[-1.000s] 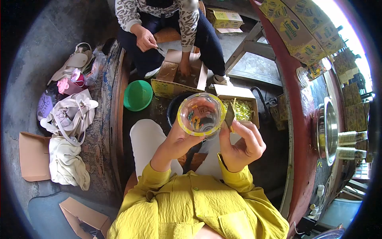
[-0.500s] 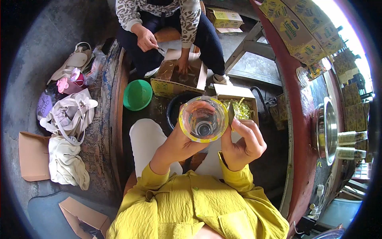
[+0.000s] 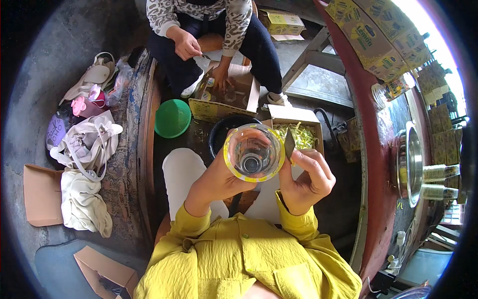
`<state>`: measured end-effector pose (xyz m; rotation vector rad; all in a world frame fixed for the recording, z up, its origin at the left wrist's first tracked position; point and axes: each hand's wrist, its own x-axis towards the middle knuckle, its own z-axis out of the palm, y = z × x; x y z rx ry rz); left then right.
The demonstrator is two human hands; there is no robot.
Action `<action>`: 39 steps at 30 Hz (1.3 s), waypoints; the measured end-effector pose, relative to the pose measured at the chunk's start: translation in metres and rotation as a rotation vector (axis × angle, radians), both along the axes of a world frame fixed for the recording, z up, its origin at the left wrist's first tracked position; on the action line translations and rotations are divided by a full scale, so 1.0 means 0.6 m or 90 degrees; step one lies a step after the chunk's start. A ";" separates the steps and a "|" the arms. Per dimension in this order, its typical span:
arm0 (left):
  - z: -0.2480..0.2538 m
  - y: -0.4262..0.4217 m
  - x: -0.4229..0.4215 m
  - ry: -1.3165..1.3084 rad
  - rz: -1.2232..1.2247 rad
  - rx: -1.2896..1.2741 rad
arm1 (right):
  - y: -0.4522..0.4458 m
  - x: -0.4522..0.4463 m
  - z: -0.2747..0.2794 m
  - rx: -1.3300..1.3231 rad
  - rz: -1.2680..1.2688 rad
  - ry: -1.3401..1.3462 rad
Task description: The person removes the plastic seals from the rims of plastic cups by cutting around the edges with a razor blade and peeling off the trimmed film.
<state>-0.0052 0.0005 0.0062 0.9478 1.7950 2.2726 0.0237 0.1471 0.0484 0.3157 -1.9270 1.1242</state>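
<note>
In front of my chest I hold a clear plastic cup [image 3: 244, 144], its round mouth turned up towards me. A yellow patterned band runs along its rim. My left hand [image 3: 216, 174] is closed around the cup's side, with some fingers hidden behind it. Between thumb and fingers, my right hand [image 3: 308, 179] pinches a small flat metal blade [image 3: 289, 143], which points up beside the cup's right rim. Whether the blade touches the rim I cannot tell. Behind the cup sits a dark basin [image 3: 217, 130], partly covered.
A box of yellow shreds [image 3: 298, 135] stands beyond my right hand. Opposite, another person [image 3: 204, 30] reaches into an open carton [image 3: 214, 108]. A green basin [image 3: 172, 118] lies left. Bags [image 3: 89, 139] rest on the bench; a metal bowl [image 3: 411, 164] and stacked cups [image 3: 440, 173] stand right.
The cup has shifted slightly down and left, and the blade now shows more of its flat side. The other person's hands have moved a little, and more of the carton's inside shows.
</note>
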 end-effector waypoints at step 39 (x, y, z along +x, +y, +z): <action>0.003 0.013 0.004 -0.002 -0.040 0.026 | 0.003 -0.001 -0.011 -0.037 -0.038 0.004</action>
